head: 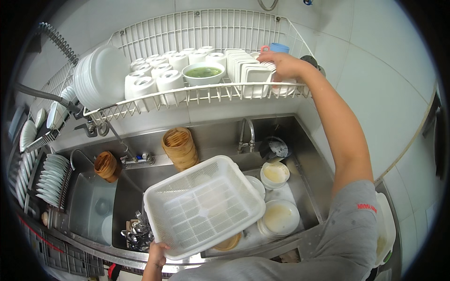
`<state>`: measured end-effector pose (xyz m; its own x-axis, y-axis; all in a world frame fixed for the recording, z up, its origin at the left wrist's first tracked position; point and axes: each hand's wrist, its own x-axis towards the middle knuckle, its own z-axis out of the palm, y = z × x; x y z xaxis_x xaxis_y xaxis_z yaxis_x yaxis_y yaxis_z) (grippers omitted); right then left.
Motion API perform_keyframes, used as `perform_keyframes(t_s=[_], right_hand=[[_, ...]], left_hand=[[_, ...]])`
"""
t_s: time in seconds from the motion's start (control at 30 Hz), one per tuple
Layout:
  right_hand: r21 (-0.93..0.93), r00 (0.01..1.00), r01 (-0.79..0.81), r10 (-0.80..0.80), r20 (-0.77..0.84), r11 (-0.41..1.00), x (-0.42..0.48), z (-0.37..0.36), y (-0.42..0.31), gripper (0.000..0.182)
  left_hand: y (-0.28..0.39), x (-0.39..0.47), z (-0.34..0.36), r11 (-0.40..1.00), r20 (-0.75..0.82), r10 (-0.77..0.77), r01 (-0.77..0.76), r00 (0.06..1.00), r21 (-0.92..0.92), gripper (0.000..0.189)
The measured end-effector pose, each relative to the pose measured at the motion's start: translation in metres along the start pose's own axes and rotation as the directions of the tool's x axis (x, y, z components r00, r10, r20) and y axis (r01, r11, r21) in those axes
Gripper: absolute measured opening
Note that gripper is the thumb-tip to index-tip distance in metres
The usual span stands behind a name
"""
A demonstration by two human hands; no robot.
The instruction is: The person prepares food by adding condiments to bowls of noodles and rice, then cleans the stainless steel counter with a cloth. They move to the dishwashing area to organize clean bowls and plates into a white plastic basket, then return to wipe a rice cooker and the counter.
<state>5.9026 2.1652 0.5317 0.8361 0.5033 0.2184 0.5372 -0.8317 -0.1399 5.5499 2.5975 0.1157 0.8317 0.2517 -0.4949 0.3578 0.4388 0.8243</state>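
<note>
My left hand [160, 251] grips the near left corner of a white perforated plastic basket [197, 207], which holds nothing and is tilted above the steel sink. My right hand [283, 65] reaches up to the right end of a white wire dish rack [214, 23]. Its fingers rest on the last of a row of small white rectangular dishes [258, 77]; whether they grip one is hard to see. Behind that hand are a blue cup [279, 47] and a pink handle [264, 48]. A white bowl of green liquid [203, 72] stands to the left of the dishes.
Upturned white cups [170, 82] and stacked white plates [100, 75] fill the rack's left. Below are bamboo steamers [180, 149], a curved faucet [251, 130], soiled bowls [275, 174], soiled plates [281, 217] and a pile of cutlery [137, 233]. A water-filled basin [93, 200] lies left.
</note>
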Motion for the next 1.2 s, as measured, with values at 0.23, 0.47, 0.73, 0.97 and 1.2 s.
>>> perform_keyframes(t_s=[0.23,0.47,0.73,0.97,1.2], right_hand=[[0.25,0.964,-0.015,0.08,-0.252,0.968,0.015,0.018,0.013,0.07],[0.719,0.736,0.095,0.438,-0.516,0.688,0.005,-0.005,0.004,0.067],[0.81,0.796,0.568,0.153,-0.585,0.146,-0.113,0.026,-0.072,0.072],[0.766,0.928,-0.292,0.025,0.373,-0.572,-0.212,0.302,-0.21,0.085],[0.646,0.937,-0.08,-0.164,0.308,0.759,-0.229,0.45,-0.289,0.076]], left_hand=[[-0.002,-0.001,-0.001,0.999,-0.053,-0.04,0.04,0.998,0.007,0.055],[-0.024,0.012,-0.028,0.998,-0.008,-0.058,0.058,0.998,0.023,0.059],[-0.03,0.014,-0.046,0.984,-0.005,-0.103,0.103,0.995,0.144,0.061],[-0.035,0.021,-0.048,0.97,0.005,-0.117,0.113,0.993,0.217,0.06],[-0.05,0.031,-0.068,0.976,0.014,-0.102,0.098,0.995,0.194,0.051]])
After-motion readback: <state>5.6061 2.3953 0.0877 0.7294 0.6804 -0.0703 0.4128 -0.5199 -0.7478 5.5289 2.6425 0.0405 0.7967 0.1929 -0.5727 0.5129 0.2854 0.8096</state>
